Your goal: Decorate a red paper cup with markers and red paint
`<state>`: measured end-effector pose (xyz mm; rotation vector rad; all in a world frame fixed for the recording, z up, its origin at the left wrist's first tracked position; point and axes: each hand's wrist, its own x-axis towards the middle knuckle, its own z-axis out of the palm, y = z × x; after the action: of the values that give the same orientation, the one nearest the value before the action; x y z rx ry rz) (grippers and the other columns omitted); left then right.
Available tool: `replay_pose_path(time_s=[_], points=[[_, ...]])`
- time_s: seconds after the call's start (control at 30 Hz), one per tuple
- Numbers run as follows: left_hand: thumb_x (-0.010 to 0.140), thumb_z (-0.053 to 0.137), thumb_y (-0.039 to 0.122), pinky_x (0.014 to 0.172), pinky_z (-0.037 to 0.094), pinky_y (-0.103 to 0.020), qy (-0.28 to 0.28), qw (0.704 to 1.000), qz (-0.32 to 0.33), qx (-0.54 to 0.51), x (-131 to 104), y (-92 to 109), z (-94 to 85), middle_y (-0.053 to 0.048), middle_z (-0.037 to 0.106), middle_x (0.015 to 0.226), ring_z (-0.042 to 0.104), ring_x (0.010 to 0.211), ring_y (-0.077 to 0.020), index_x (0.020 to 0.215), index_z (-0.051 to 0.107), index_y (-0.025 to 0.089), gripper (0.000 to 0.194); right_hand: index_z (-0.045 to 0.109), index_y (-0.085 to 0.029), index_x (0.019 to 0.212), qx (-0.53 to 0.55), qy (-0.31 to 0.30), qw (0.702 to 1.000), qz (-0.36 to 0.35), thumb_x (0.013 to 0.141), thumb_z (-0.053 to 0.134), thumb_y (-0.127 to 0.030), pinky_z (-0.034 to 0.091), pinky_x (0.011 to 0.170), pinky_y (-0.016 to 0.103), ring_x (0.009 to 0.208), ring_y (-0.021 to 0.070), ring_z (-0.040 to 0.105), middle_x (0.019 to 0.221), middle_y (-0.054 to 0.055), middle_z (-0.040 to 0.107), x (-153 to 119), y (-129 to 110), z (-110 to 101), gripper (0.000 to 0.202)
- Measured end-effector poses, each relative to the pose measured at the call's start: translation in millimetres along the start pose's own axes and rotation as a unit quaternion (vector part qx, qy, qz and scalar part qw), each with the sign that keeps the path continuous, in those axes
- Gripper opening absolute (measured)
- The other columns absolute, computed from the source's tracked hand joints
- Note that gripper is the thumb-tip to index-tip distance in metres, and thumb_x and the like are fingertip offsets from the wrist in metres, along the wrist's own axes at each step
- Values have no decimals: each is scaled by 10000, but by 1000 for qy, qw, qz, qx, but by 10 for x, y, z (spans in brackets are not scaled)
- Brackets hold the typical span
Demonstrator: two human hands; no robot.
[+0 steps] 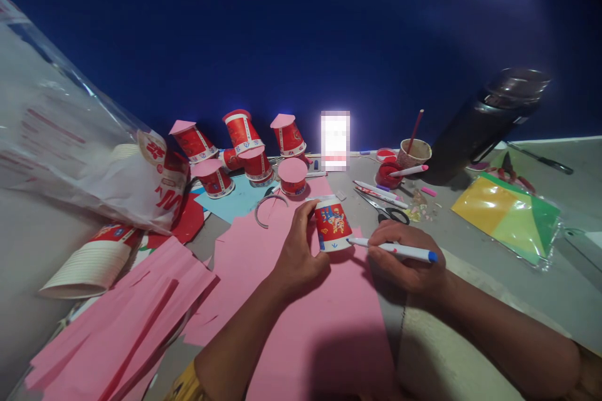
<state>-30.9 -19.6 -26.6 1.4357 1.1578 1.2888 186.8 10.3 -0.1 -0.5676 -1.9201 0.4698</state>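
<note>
My left hand (305,250) is closed around the side of a red and white paper cup (332,225), held over the pink paper (282,313). The cup is upside down, its wide white band towards me with a few blue marks on it. In my right hand (407,257) is a white marker (399,249) with a blue end. Its tip touches or almost touches the cup's white band at the right; I cannot tell which. Beyond my hands stand several red cups with pink paper tops, among them one cup (292,178) nearest to the held one.
A stack of paper cups (94,263) lies at left beside a plastic bag (84,125) and pink sheets (126,326). Scissors (385,210) and markers lie behind my right hand. A dark flask (484,125) and a colourful packet (510,216) are at right.
</note>
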Motion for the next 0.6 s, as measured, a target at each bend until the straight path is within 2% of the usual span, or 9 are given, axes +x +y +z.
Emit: replay_pose_path(time_s=[0.33,0.6], points=[[602,586,-53,1249,439,-513,-1,1000,-4,-2,1,-6,-9,-101,503,1545,526,1438,-311,1469,456,264,932,691,-221,911,12,-6,1000,-1,905,672,-100,550,610,290,617,169,687,710,14,729,-5,-6,-5,123],[616,586,-50,1224,470,-499,2,1000,-22,-21,-3,18,8,-106,525,1528,554,1414,-300,1461,455,262,910,667,-221,892,-10,-3,1000,8,918,661,-110,537,598,287,607,164,678,701,9,721,-12,6,-16,114]])
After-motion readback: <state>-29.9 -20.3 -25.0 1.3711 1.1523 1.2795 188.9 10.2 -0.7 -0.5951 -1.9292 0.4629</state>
